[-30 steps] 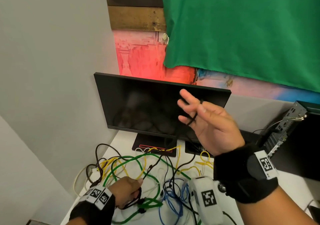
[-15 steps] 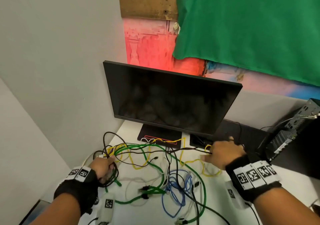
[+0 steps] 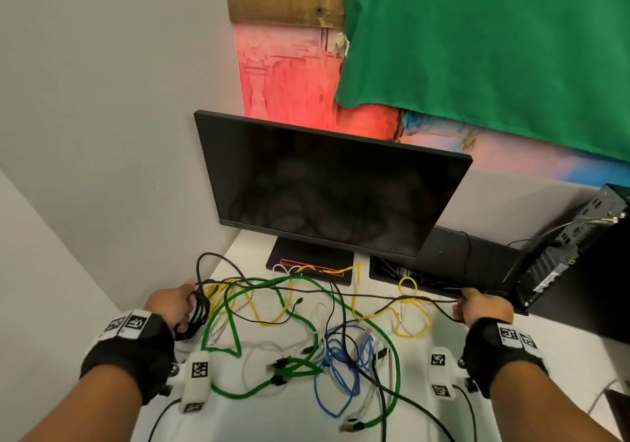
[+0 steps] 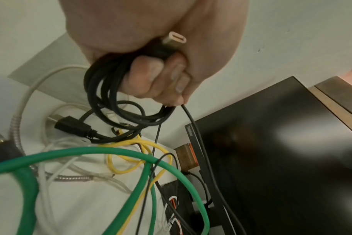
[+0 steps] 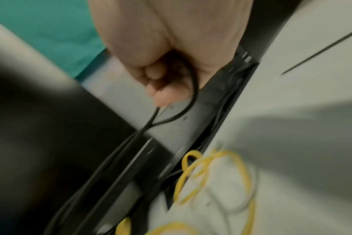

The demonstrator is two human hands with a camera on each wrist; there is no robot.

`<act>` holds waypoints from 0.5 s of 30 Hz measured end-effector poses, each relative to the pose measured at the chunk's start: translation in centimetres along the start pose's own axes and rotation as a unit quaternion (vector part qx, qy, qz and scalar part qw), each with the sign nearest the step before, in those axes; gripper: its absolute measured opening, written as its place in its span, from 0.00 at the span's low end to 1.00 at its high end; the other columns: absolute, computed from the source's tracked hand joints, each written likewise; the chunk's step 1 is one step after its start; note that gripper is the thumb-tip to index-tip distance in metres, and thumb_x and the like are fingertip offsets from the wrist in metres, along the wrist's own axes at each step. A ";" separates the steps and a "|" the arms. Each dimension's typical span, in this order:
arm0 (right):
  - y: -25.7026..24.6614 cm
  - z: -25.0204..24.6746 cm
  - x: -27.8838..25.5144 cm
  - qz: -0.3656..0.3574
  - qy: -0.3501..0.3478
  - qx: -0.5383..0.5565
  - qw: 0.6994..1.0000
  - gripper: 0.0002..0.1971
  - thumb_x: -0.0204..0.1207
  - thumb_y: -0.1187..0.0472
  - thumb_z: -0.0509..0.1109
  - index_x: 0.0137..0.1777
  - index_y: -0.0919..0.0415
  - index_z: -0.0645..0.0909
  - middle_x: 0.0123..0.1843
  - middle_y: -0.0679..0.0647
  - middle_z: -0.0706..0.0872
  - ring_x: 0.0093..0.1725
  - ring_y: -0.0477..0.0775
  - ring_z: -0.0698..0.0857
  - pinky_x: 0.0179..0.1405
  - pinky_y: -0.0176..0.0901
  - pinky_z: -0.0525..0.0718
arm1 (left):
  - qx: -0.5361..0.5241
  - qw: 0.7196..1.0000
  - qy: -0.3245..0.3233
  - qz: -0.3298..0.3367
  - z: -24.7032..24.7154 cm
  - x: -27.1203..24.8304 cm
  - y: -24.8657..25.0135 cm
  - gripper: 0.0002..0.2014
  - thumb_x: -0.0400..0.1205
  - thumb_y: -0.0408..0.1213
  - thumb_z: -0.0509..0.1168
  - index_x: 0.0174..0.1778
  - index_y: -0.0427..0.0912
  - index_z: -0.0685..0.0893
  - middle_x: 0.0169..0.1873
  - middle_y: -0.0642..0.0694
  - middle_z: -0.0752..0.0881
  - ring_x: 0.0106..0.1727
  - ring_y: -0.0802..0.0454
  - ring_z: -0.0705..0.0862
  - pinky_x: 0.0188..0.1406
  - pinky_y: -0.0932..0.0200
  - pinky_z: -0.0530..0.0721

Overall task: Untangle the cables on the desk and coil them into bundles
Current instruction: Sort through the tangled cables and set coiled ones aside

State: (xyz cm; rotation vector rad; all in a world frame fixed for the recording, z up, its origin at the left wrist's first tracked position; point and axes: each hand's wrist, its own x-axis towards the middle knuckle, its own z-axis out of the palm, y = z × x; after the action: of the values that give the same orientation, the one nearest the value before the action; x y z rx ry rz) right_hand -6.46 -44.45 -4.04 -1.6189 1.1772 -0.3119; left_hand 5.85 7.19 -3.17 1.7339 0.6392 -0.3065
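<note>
Black cable (image 3: 341, 291), part-coiled in our left hand (image 3: 172, 305), fingers (image 4: 151, 74) curled round the loops, runs taut above the tabletop (image 3: 289, 407) tangle to our right hand (image 3: 482, 307), fingers curled on it: coiling under way; next, we judge, feed slack leftward.

A dark monitor (image 3: 327, 189) stands at the desk's back; a green cloth (image 3: 494, 49) hangs behind, a black computer case (image 3: 572, 254) at right
</note>
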 end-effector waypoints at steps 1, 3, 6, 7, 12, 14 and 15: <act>0.7 -0.1 0.8 0.009 0.026 -0.029 0.999 0.17 0.80 0.54 0.70 0.36 0.68 0.83 0.34 0.63 0.89 0.39 0.65 0.90 0.51 0.63 0.90 | -0.006 1.000 0.003 -0.002 -0.1 0.0 -0.1 0.21 0.86 0.46 0.62 0.28 0.41 0.74 0.20 0.44 0.70 0.10 0.51 0.61 0.12 0.69 0.59; 1.6 1.0 0.9 0.022 -0.009 -0.061 0.998 0.19 0.85 0.51 0.65 0.49 0.69 0.84 0.42 0.64 0.89 0.39 0.66 0.89 0.50 0.62 0.90 | -0.016 1.000 0.014 -0.009 -0.1 0.0 -0.2 0.21 0.86 0.46 0.61 0.28 0.41 0.73 0.22 0.43 0.70 0.12 0.51 0.61 0.13 0.69 0.59; 1.5 3.0 -1.0 -0.027 -0.092 -0.166 0.982 0.17 0.86 0.52 0.64 0.65 0.64 0.80 0.52 0.67 0.89 0.45 0.68 0.89 0.47 0.55 0.88 | -0.004 1.000 0.019 -0.011 0.2 0.1 -0.4 0.21 0.85 0.47 0.62 0.28 0.41 0.74 0.23 0.42 0.71 0.13 0.51 0.61 0.14 0.68 0.60; 1.3 3.5 -1.6 -0.066 -0.101 -0.232 0.965 0.18 0.85 0.52 0.64 0.68 0.63 0.79 0.57 0.67 0.88 0.53 0.69 0.89 0.54 0.56 0.87 | 0.006 1.000 0.017 -0.007 0.2 0.1 -0.3 0.21 0.85 0.47 0.62 0.28 0.41 0.74 0.23 0.42 0.71 0.12 0.51 0.61 0.14 0.68 0.60; -1.3 4.8 -4.4 -0.214 -0.047 -0.497 0.840 0.41 0.76 0.55 0.71 0.87 0.49 0.53 0.88 0.54 0.56 0.83 0.63 0.63 0.76 0.60 0.71 | 0.067 0.998 0.008 0.007 0.2 0.5 -0.3 0.22 0.85 0.49 0.61 0.29 0.39 0.77 0.23 0.40 0.72 0.17 0.48 0.63 0.22 0.57 0.61; -2.4 5.7 -4.5 -0.293 -0.076 -0.495 0.814 0.30 0.79 0.58 0.67 0.81 0.49 0.68 0.82 0.55 0.69 0.77 0.61 0.73 0.73 0.56 0.75 | 0.072 0.997 0.008 0.005 0.2 0.5 -0.3 0.22 0.84 0.51 0.61 0.29 0.39 0.77 0.22 0.40 0.72 0.16 0.48 0.62 0.22 0.57 0.60; -2.8 6.3 -4.4 -0.315 -0.101 -0.486 0.809 0.22 0.80 0.60 0.65 0.74 0.51 0.77 0.75 0.56 0.78 0.71 0.60 0.80 0.69 0.51 0.79 | 0.071 0.997 0.007 0.003 0.2 0.5 -0.3 0.22 0.84 0.51 0.62 0.29 0.39 0.77 0.22 0.40 0.72 0.16 0.49 0.62 0.22 0.58 0.60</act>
State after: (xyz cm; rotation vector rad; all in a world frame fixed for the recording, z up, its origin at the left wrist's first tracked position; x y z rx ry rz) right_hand -2.67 -37.31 -2.67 -2.8674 0.5733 0.1042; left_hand 6.10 7.11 -3.70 1.8746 0.6340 -0.3421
